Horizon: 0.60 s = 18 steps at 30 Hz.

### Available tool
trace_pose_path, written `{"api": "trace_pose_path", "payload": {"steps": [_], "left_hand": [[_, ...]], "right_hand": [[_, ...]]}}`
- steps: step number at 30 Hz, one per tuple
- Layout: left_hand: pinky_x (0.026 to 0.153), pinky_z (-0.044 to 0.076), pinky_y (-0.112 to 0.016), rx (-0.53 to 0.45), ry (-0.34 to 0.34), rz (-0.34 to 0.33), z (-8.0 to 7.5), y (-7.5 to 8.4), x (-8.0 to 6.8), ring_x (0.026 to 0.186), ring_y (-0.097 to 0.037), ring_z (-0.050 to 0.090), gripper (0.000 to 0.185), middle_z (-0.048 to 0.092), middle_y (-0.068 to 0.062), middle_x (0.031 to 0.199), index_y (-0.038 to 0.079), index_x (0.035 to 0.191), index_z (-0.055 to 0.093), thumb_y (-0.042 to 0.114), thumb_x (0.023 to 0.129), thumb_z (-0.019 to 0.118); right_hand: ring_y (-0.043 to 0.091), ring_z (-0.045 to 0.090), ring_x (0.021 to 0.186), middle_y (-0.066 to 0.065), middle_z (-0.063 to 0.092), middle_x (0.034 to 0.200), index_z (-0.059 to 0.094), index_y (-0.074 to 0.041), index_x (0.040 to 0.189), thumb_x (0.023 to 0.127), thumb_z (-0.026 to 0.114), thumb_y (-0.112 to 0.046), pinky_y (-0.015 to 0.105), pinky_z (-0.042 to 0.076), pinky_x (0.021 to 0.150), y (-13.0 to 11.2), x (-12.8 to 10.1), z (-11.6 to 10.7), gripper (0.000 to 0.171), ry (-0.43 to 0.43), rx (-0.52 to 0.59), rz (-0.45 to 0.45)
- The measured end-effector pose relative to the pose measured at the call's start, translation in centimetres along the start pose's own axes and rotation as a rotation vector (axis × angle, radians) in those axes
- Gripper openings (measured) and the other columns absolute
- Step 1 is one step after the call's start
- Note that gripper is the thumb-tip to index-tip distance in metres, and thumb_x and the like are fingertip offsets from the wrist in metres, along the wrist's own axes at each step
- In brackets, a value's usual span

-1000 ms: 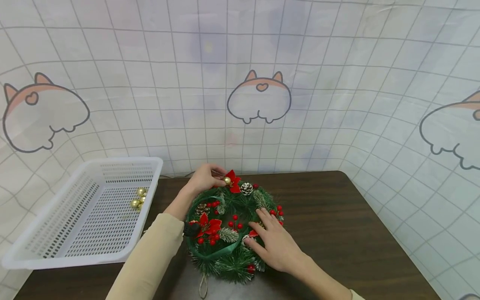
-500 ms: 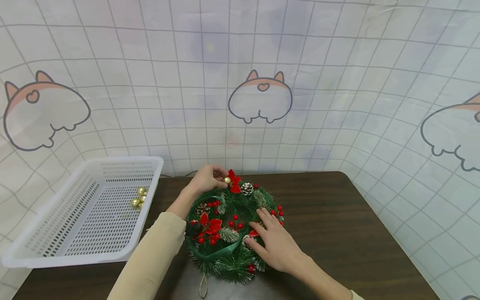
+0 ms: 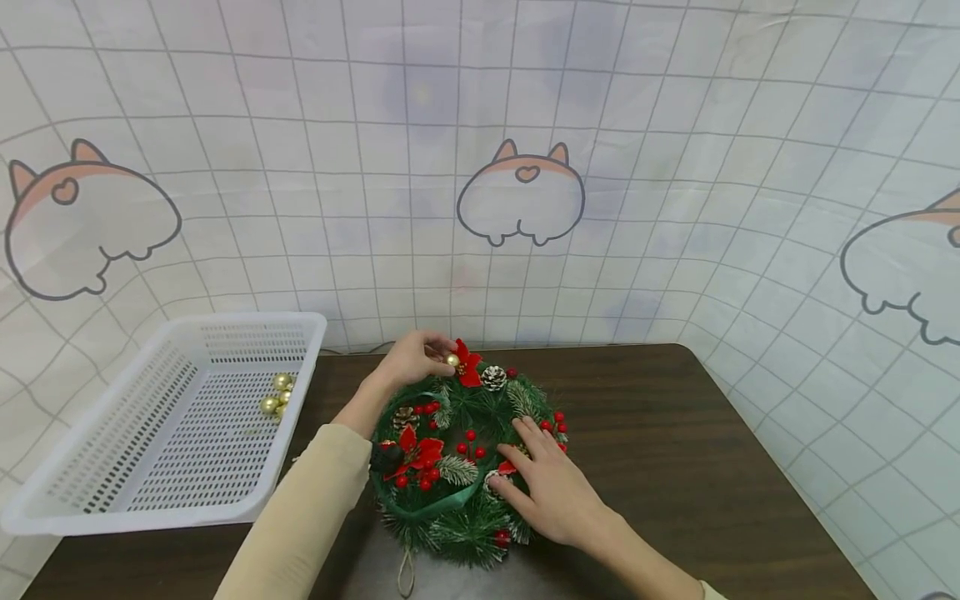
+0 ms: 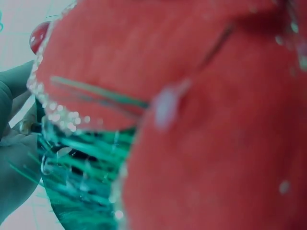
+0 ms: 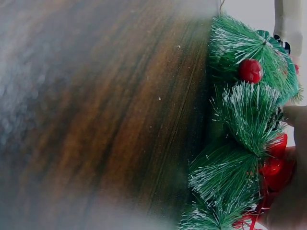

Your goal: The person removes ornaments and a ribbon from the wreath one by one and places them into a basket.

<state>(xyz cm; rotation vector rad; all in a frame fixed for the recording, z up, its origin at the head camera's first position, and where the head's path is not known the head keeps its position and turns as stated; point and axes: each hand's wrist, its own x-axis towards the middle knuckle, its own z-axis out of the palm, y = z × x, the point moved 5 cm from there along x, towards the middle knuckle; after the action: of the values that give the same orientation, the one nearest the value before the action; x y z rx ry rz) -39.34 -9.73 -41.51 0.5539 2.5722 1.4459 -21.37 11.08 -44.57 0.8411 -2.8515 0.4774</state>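
Head view: wreath (image 3: 468,454) lies flat on the dark table (image 3: 675,450), centre-near. Left hand (image 3: 411,358) is at the wreath's 12 o'clock, fingertips pinched together on a small gold bauble (image 3: 452,360) beside the red poinsettia (image 3: 468,364). Right hand (image 3: 553,492) rests at about 4 o'clock, fingers straight and spread, pressing the greenery flat. Step in hand, I'd judge: working that bauble at the wreath's top while the other hand steadies. That calls for a fine pinch with the wreath kept pinned. White basket (image 3: 180,417) sits at 9 o'clock, with more gold baubles (image 3: 276,394) inside.

Left wrist view: mostly blurred red petal (image 4: 192,96) (too close), green needles below, fingers (image 4: 14,158) at the left edge.

Right wrist view: table grain (image 5: 96,120), frosted wreath needles (image 5: 244,124) and a red berry (image 5: 251,70); hand barely in frame.
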Motion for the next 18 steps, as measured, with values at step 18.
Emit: {"api": "trace_pose_path", "payload": {"steps": [18], "left_hand": [[0.087,0.049,-0.049,-0.112,-0.005,-0.027,-1.1,0.3,-0.6,0.104,-0.027,0.056,0.033,0.061,-0.010,0.111,0.005,0.120,0.064,0.017,0.090,0.069]], "right_hand": [[0.030,0.015,0.144,0.017,0.029,0.153,0.056,-0.012,0.134,0.099,0.036,-0.058,0.049,0.018,0.114,0.0,0.0,0.0,0.062,-0.002,0.003,0.005]]}}
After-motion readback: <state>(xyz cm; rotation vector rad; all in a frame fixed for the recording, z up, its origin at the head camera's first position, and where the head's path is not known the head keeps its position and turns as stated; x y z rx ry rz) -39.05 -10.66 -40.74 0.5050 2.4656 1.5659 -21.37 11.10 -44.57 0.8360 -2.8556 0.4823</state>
